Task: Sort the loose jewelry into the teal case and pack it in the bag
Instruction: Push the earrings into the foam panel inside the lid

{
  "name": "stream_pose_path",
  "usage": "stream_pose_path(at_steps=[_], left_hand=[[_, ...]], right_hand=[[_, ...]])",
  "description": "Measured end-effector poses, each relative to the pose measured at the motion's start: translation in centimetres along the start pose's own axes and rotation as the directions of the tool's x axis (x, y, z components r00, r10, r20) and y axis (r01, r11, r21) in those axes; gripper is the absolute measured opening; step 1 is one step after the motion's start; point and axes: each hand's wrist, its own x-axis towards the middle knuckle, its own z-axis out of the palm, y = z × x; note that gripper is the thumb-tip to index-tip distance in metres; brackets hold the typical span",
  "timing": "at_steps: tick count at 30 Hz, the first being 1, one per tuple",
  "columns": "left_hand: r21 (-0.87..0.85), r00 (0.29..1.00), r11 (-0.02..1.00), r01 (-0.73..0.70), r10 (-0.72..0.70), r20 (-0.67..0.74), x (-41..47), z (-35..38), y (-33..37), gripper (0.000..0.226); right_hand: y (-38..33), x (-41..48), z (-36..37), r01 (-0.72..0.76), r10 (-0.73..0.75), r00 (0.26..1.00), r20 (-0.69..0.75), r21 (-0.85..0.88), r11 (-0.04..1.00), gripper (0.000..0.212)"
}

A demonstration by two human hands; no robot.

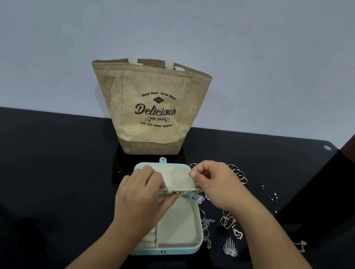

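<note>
The left hand (pixel 141 197) and the right hand (pixel 217 184) pinch the two ends of a beige flap (pixel 187 191) over the open teal case (pixel 197 245). Loose jewelry (pixel 230 247) lies to the right of the case, and the bag (pixel 150 112) stands far behind it.

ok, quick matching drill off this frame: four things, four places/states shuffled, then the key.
Things:
1. burlap bag
2. teal case
3. heart pendant
4. beige flap

Places/states:
A. pinched between left hand and right hand
B. standing upright, behind the case
C. lying open, compartments showing
D. loose on the dark table, right of the case

Pairs: 1-B, 2-C, 3-D, 4-A
</note>
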Motion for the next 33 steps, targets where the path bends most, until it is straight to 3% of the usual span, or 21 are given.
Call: stream_pose_path(at_steps=[16, 33], left_hand=[[0.039, 0.996, 0.999, -0.035, 0.038, -0.079, -2.5, 0.2, 0.5, 0.03], [0.019, 0.995, 1.0, -0.019, 0.021, -0.101, -2.5, 0.3, 0.5, 0.027]], right_hand=[[0.4, 0.6, 0.6, -0.06, 0.074, 0.962, 0.264, -0.06, 0.996, 0.01], [0.0, 1.2, 1.1, 0.053, 0.011, 0.948, 0.318, -0.194, 0.98, 0.011]])
